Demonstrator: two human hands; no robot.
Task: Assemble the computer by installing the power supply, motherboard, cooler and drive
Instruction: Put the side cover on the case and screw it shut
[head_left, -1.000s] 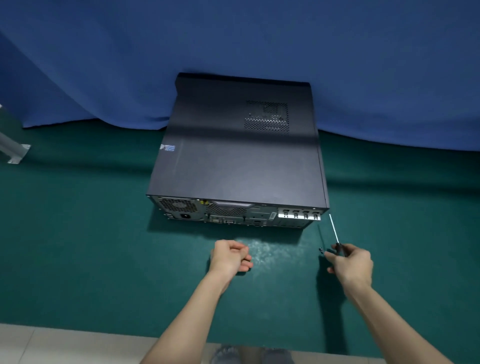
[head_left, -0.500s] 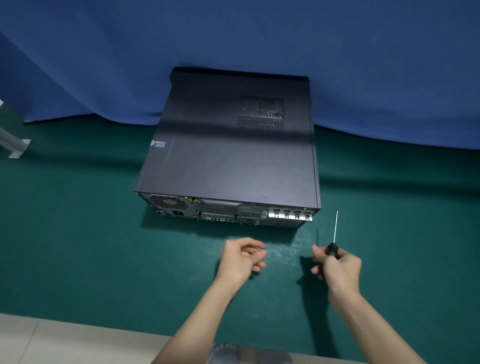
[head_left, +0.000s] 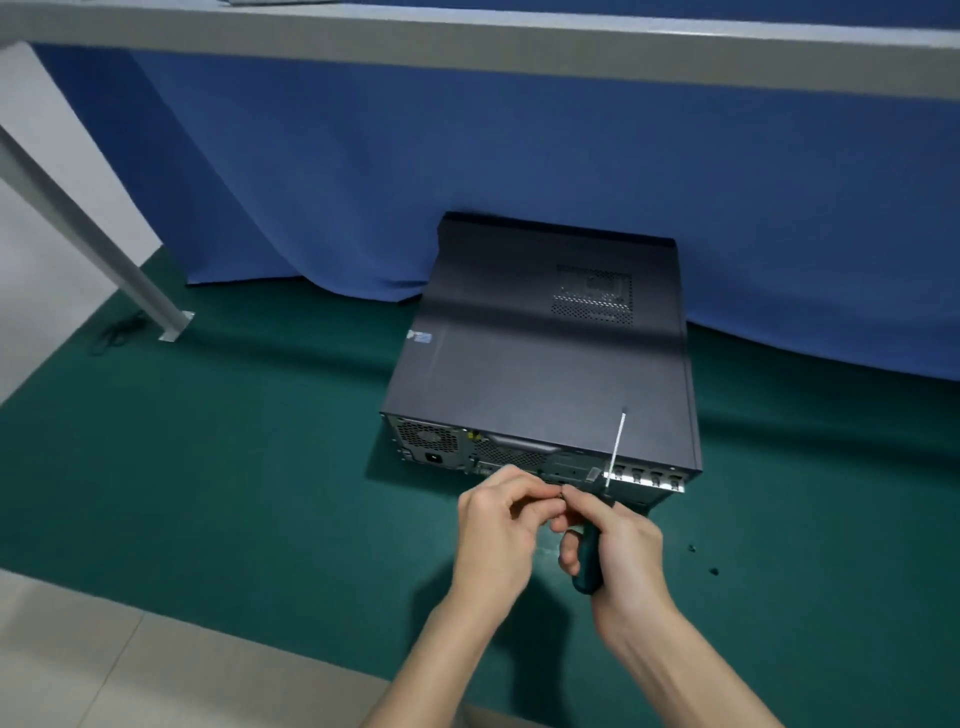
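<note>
Closed black metal computer case (head_left: 540, 364) at our green mat's (head_left: 208, 467) far edge.
Before its rear panel our right hand (head_left: 623, 551) grips a green-handled screwdriver (head_left: 587, 569); our left hand (head_left: 493, 530) curls beside it, holding what we cannot tell.

Only one view exists, from a camera on the person's head, facing forward and steeply down. It is near to the left hand (head_left: 498, 525) and right hand (head_left: 623, 551), with the computer case (head_left: 540, 364) just beyond them. The wide lens also reaches the blue curtain (head_left: 467, 171) and a grey table edge (head_left: 467, 39) above.
</note>
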